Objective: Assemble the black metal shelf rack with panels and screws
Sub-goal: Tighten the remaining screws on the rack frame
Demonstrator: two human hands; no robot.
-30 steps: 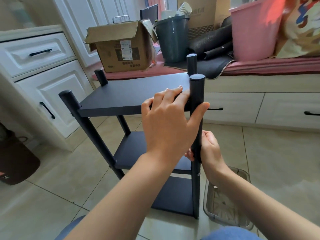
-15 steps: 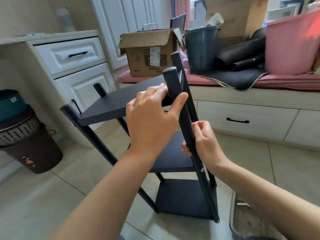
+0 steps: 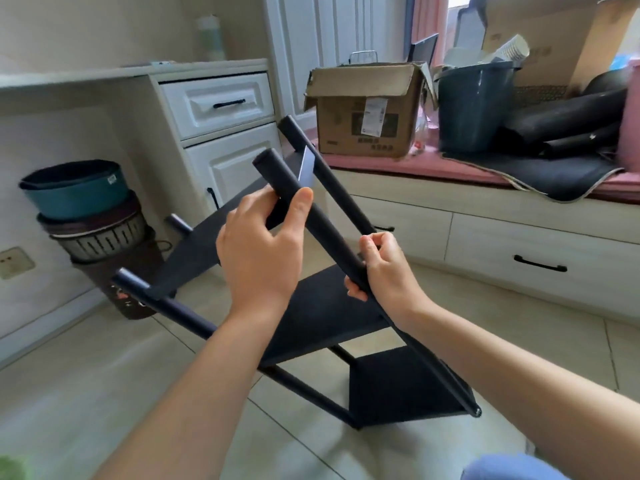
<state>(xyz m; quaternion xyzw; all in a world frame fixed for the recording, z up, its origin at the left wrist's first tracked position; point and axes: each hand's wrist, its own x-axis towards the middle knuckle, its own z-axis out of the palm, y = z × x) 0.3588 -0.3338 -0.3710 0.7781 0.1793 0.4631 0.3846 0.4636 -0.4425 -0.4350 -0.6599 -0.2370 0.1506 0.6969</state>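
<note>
Tilted rack post point(image 3: 313, 216) within left hand point(image 3: 259, 251); right hand point(image 3: 384, 268) lower

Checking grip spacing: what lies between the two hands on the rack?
In the head view, only a bare stretch of the near black post runs between the left hand and the right hand.

Both bare forearms reach forward from the lower edge of the view, the left one crossing from lower left toward the centre. The left hand point(image 3: 258, 252) is raised higher, back toward the camera, thumb stretched up and fingers curled round a black post point(image 3: 313, 220). The right hand point(image 3: 384, 268) sits lower and just to the right, wrist bent, fingers and thumb wrapped round the same post further down its length.
</note>
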